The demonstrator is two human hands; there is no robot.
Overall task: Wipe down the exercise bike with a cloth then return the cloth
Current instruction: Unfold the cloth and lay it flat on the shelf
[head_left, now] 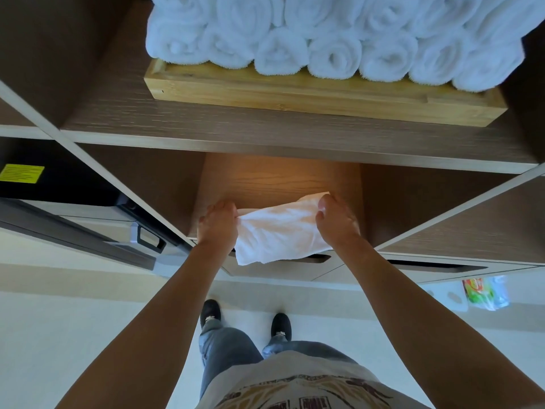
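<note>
A white cloth (280,231) is stretched between both hands in front of a lit wooden shelf compartment (280,175). My left hand (218,225) grips its left edge. My right hand (336,219) pinches its upper right corner. The cloth's lower part hangs over the shelf's front edge. The exercise bike is not in view.
On the shelf above, a wooden tray (295,90) holds several rolled white towels (333,57). A dark appliance with a yellow label (22,173) stands at the left. Below the shelf are drawer fronts with slot handles (427,265). A colourful packet (483,292) lies at right on the pale floor.
</note>
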